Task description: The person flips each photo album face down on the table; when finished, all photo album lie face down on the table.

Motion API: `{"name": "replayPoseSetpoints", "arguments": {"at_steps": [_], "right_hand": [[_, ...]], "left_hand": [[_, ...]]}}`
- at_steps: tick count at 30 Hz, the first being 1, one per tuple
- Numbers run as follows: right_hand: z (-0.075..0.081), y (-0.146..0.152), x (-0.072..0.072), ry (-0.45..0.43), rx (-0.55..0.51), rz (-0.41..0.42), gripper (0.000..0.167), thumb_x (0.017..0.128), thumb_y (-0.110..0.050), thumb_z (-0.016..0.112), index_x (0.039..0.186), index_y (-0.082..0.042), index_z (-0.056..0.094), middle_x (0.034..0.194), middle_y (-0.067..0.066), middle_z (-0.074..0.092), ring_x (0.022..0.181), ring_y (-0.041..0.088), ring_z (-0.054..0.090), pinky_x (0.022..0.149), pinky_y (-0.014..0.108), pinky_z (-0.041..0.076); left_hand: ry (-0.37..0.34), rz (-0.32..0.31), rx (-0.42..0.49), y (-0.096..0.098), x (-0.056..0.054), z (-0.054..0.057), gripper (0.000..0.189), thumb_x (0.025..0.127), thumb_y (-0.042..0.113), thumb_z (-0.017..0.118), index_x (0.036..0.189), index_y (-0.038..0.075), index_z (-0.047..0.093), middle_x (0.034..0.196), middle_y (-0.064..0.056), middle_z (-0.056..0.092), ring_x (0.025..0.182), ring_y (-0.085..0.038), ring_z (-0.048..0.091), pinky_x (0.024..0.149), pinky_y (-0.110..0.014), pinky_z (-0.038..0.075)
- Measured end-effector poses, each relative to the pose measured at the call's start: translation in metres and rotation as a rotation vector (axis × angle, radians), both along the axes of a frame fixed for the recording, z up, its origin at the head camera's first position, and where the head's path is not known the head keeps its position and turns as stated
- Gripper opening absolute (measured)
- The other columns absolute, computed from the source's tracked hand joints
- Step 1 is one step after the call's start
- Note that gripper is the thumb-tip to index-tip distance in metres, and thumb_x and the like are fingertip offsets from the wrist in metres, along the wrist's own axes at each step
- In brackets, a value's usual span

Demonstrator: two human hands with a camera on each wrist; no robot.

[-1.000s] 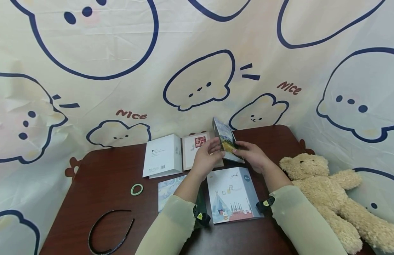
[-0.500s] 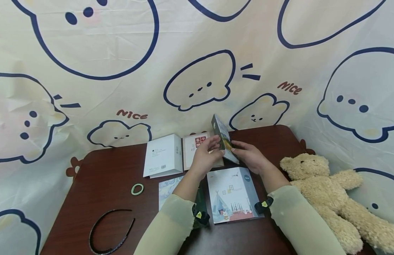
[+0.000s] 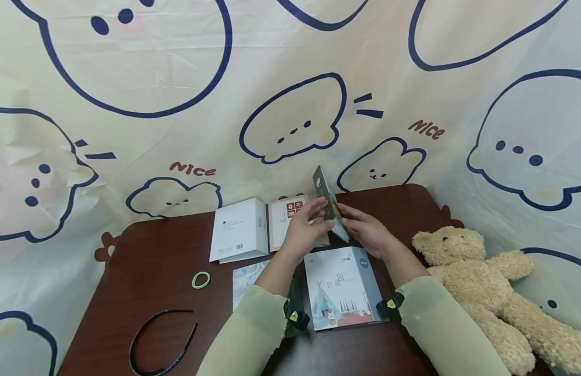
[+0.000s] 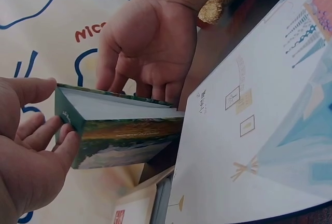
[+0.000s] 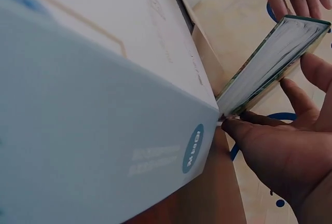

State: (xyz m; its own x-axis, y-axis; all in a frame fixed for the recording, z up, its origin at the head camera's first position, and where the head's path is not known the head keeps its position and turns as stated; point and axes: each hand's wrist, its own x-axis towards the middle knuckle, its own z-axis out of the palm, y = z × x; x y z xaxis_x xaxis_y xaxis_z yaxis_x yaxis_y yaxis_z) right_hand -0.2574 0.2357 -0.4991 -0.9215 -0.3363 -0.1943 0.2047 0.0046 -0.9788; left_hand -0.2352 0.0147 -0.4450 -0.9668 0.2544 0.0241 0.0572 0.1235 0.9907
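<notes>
A hardcover book (image 3: 327, 193) with a painted landscape cover and a dark green spine stands on edge at the back of the table, leaning slightly. My left hand (image 3: 305, 230) is on its spine side; in the left wrist view the thumb and fingertips touch the green spine (image 4: 70, 112). Opposite, my right hand (image 3: 370, 232) rests its fingers along the other cover. The right wrist view shows the page edges (image 5: 275, 53) between the two covers, with right-hand fingers (image 5: 298, 97) against one of them. In the left wrist view, part of the right hand's fingers is hidden behind the book.
A large white book (image 3: 339, 292) with a tent picture lies just in front. Behind my left arm are a white book (image 3: 238, 230), a beige book (image 3: 281, 219) and a pale blue one (image 3: 248, 279). A green ring (image 3: 201, 280), headband (image 3: 135, 342) and teddy bear (image 3: 478, 292) flank them.
The landscape book has turned, showing less of its painted cover and more of its green side; its lower end has shifted left. My right hand has moved slightly left with it.
</notes>
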Motion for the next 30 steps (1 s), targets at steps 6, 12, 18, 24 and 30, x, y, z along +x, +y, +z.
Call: {"name": "replayPoseSetpoints", "arguments": {"at_steps": [6,12,18,24,30], "right_hand": [[0.007,0.002,0.002,0.038,-0.006,-0.001,0.057,0.107,-0.033,0.058,0.160,-0.025,0.041,0.165,0.004,0.036,0.154,0.024,0.032,0.126,0.053,0.016],[0.019,0.002,0.005,0.100,-0.016,0.004,0.062,0.104,-0.042,0.062,0.159,-0.020,0.042,0.161,0.004,0.043,0.150,0.022,0.039,0.126,0.048,0.022],[0.027,0.007,0.008,0.131,-0.035,0.001,0.064,0.103,-0.043,0.063,0.157,-0.014,0.043,0.159,0.006,0.044,0.147,0.025,0.043,0.123,0.046,0.028],[0.033,0.014,0.010,0.172,0.018,-0.025,0.065,0.104,-0.041,0.063,0.157,-0.010,0.041,0.157,0.012,0.043,0.145,0.032,0.045,0.120,0.052,0.031],[0.037,0.018,0.012,0.178,0.071,-0.087,0.065,0.103,-0.041,0.065,0.156,-0.011,0.043,0.153,0.012,0.046,0.140,0.033,0.051,0.118,0.053,0.035]], "left_hand": [[-0.009,0.003,-0.008,0.004,0.000,0.000,0.058,0.094,0.020,0.078,0.147,0.028,0.057,0.144,0.009,0.059,0.137,-0.017,0.053,0.110,-0.032,0.048],[-0.013,-0.007,0.038,0.009,-0.001,-0.002,0.059,0.095,0.019,0.077,0.149,0.026,0.055,0.144,0.010,0.059,0.137,-0.017,0.052,0.109,-0.033,0.048],[-0.005,-0.026,0.094,0.017,-0.001,-0.004,0.060,0.095,0.016,0.076,0.150,0.026,0.053,0.144,0.012,0.059,0.137,-0.018,0.051,0.108,-0.029,0.048],[0.012,-0.061,0.115,0.025,-0.001,-0.007,0.062,0.096,0.015,0.075,0.151,0.026,0.051,0.145,0.014,0.057,0.134,-0.014,0.051,0.107,-0.027,0.049],[-0.024,-0.064,0.109,0.033,0.000,-0.010,0.065,0.095,0.019,0.076,0.153,0.029,0.048,0.142,0.007,0.056,0.132,-0.014,0.053,0.105,-0.032,0.051]]}}
